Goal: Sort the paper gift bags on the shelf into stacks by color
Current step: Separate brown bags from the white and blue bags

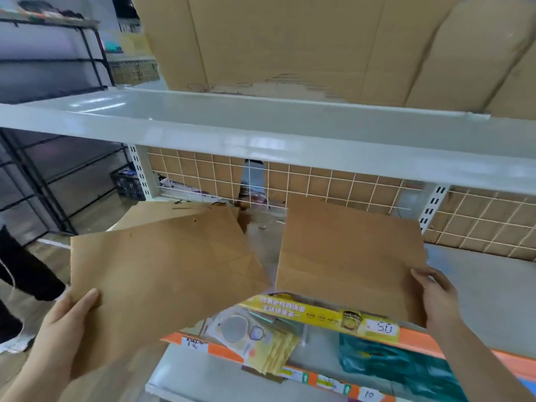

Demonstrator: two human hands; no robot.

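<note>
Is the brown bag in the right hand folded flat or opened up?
Folded flat: the brown bag shows as one thin sheet, pinched at its corner by the right hand.

Bright, even overhead light; glare streaks the white upper shelf (203,132) (wide-angle bending at edges), lower corners motion-blurred.

head cam | faces forward-down | close to shelf (261,134)

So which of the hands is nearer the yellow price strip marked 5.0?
Right. The right hand is beside the yellow price strip; the left hand is far left.
</note>
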